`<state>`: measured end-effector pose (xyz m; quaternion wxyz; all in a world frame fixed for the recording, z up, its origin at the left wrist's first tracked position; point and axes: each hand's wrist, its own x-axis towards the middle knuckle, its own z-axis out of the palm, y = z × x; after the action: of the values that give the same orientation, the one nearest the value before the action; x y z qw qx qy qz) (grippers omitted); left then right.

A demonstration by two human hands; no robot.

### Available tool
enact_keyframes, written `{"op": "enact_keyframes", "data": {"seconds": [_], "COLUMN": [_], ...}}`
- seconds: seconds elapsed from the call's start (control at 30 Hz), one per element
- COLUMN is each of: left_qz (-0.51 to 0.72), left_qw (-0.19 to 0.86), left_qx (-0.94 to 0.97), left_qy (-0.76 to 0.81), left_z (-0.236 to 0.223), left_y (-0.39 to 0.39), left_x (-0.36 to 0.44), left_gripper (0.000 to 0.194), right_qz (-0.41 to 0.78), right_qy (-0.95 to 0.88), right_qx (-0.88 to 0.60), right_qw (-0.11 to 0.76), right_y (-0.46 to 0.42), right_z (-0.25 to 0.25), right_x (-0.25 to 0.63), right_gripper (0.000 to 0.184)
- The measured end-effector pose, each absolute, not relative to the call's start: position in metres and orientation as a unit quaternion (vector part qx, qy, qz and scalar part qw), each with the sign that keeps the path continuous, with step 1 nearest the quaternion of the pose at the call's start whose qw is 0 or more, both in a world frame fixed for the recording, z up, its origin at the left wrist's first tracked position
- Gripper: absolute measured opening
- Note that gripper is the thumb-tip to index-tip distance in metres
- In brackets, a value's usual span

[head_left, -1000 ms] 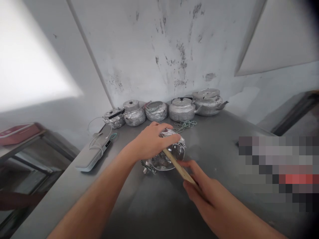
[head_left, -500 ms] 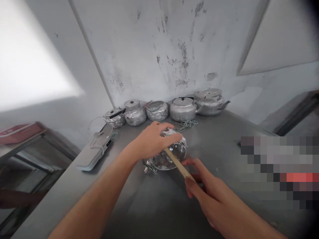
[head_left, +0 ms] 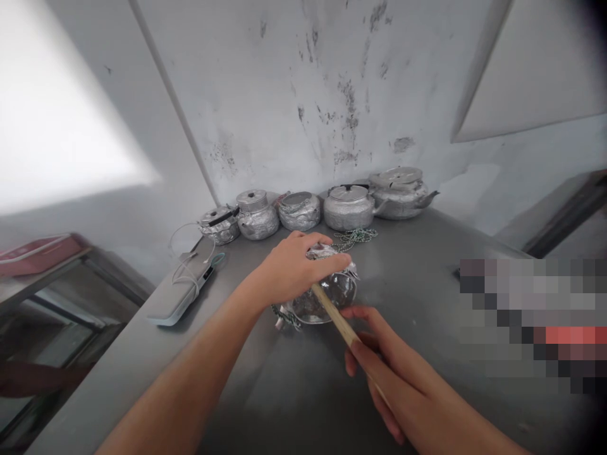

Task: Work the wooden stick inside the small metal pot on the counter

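My left hand [head_left: 294, 268] lies curled over the top of a small shiny metal pot [head_left: 322, 297] on the grey metal table [head_left: 417, 278] and grips it. My right hand [head_left: 393, 373] is closed round a pale wooden stick [head_left: 334, 313]. The stick slants up and left, and its far end meets the pot just under my left fingers. A bit of green and white cord [head_left: 284, 314] hangs at the pot's left side.
Several hammered metal kettles [head_left: 348, 207] stand in a row along the stained wall. A beaded chain [head_left: 355, 237] lies in front of them. A grey flat case with white cable [head_left: 183, 287] rests at the table's left edge. A blurred patch covers the right side.
My right hand has slid slightly back toward me along the stick. My left hand and the pot have stayed put.
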<state>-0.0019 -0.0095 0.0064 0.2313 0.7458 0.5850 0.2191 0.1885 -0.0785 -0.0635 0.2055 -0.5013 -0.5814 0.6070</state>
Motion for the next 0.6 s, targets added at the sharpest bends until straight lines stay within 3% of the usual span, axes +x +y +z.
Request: {"op": "enact_keyframes", "data": {"seconds": [0.17, 0.3, 0.6], "left_qz": [0.218, 0.218, 0.219], "left_qw": [0.231, 0.228, 0.231], "left_qx": [0.744, 0.748, 0.749], "left_qy": [0.589, 0.583, 0.581], "left_z": [0.005, 0.004, 0.003], "left_y": [-0.008, -0.006, -0.006], "left_x": [-0.001, -0.003, -0.003], "left_gripper": [0.061, 0.061, 0.059], "right_qz": [0.661, 0.745, 0.774], "right_qy": [-0.540, -0.476, -0.463], "right_qx": [-0.478, -0.427, -0.383], "right_qw": [0.207, 0.188, 0.200], "right_y": [-0.080, -0.078, -0.074], "right_z": [-0.070, -0.075, -0.079], "right_x": [0.186, 0.186, 0.184], "right_gripper": [0.032, 0.030, 0.033]}}
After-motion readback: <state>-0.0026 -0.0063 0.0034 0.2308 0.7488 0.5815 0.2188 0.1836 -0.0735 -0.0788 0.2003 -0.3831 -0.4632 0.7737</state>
